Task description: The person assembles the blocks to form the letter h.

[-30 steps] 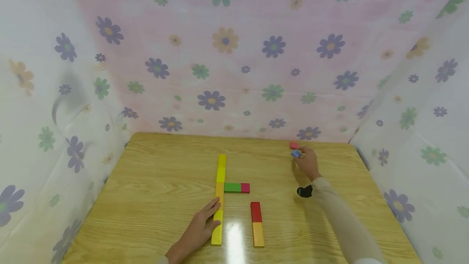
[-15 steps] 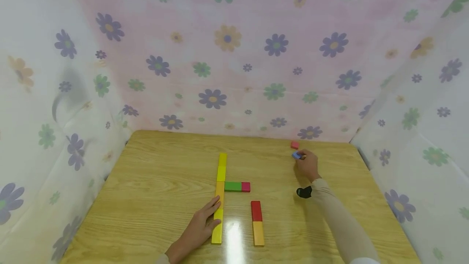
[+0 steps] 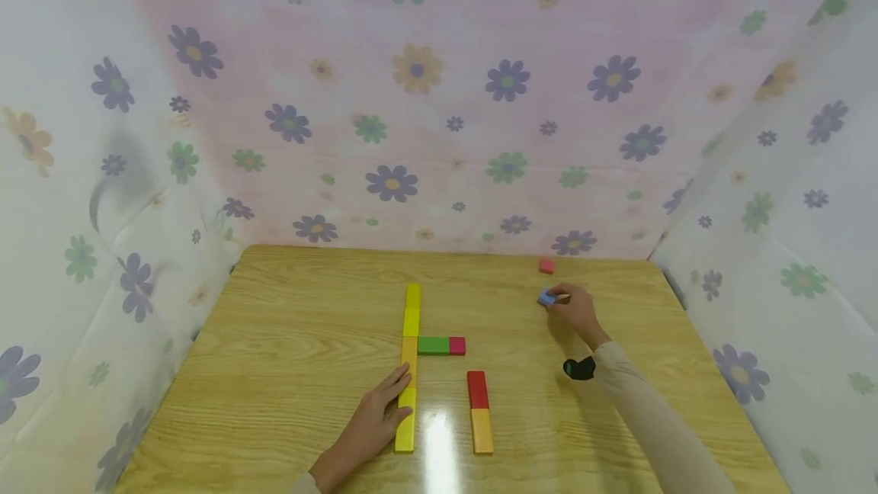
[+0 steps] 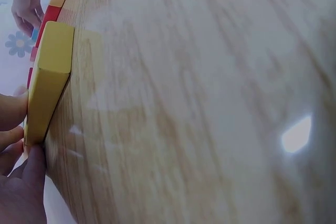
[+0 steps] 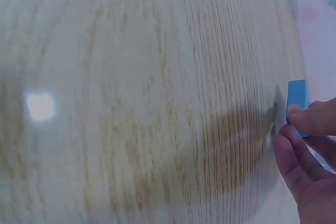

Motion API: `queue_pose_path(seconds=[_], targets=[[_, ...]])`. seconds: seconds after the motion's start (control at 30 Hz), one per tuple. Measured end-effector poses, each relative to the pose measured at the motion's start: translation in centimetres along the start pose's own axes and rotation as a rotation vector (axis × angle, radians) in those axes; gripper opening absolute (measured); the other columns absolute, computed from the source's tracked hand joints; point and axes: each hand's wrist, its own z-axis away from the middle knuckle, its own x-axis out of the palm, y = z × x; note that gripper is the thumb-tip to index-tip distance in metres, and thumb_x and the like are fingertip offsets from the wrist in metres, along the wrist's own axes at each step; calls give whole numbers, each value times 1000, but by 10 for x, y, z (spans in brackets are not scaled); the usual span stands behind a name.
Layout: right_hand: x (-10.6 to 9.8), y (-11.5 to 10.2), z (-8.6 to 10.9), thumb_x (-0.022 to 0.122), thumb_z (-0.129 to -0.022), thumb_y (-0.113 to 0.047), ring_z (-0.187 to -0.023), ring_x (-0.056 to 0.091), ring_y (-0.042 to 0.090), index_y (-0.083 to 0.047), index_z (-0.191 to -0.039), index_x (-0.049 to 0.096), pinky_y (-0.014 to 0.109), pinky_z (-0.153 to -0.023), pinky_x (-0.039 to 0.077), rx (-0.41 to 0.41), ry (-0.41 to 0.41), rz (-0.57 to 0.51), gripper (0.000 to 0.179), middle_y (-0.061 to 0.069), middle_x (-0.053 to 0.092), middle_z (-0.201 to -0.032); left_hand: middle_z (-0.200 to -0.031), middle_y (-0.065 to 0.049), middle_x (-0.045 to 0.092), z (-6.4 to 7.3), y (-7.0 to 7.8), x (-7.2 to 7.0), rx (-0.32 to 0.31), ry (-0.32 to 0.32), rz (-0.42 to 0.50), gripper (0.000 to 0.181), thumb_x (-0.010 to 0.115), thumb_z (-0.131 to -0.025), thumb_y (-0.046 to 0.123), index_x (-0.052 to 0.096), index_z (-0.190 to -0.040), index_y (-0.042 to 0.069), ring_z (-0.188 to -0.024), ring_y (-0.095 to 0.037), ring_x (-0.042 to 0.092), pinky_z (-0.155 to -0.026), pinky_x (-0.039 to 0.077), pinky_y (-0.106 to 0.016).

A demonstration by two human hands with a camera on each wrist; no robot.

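Note:
In the head view, my left hand (image 3: 370, 419) rests with extended fingers along a straight row of yellow and orange blocks. Its fingertips touch the orange block (image 3: 410, 353) and its thumb the nearest yellow block (image 3: 405, 437); that yellow block (image 4: 50, 77) looms large in the left wrist view. At the far right, my right hand (image 3: 576, 311) pinches a small blue block (image 3: 546, 296) between thumb and fingers, close over the table. The right wrist view shows the thumb on the face of this blue block (image 5: 297, 94).
A green block (image 3: 434, 346) and a pink block (image 3: 457, 346) extend right from the row. Nearer me lie a red block (image 3: 477, 389) and a light orange block (image 3: 482, 431), end to end. A small red block (image 3: 546, 266) lies by the back edge of the wooden table (image 3: 309, 311).
My right hand has drawn the blue block slightly toward me and left, away from the small red block. The left hand keeps its place on the row.

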Motion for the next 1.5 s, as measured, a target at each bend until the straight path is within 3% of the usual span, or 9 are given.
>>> queue_pose_path(seconds=[0.47, 1.17, 1.37, 1.5], targets=[[13, -12, 19, 63, -84, 5, -92, 61, 39, 3, -104, 67, 38, -65, 56, 10, -50, -37, 20, 27, 58, -116, -150, -16, 31, 0, 0, 1, 23, 14, -17, 54, 58, -95, 20, 41, -139, -7, -134, -35, 32, -101, 36, -50], [32, -35, 39, 66, -83, 7, -85, 64, 32, 1, -100, 68, 41, -70, 55, -134, -96, -61, 19, 20, 65, -104, -150, -15, 32, 0, -2, 2, 23, 12, -11, 53, 59, -94, 17, 41, -138, -7, -134, -34, 32, -101, 36, -49], [38, -41, 43, 68, -82, 7, -83, 64, 30, -1, -100, 68, 39, -69, 55, -162, -110, -57, 20, 18, 66, -100, -151, -11, 30, -1, -1, 1, -6, 3, 5, 53, 60, -93, 13, 41, -140, -5, -136, -30, 31, -103, 36, -47], [41, -42, 44, 69, -81, 7, -81, 65, 28, -2, -99, 69, 35, -68, 55, -187, -113, -58, 20, 16, 67, -99, -151, -12, 31, -1, -2, 2, 8, 11, 3, 53, 61, -93, 13, 41, -139, -6, -135, -31, 31, -102, 37, -46]])
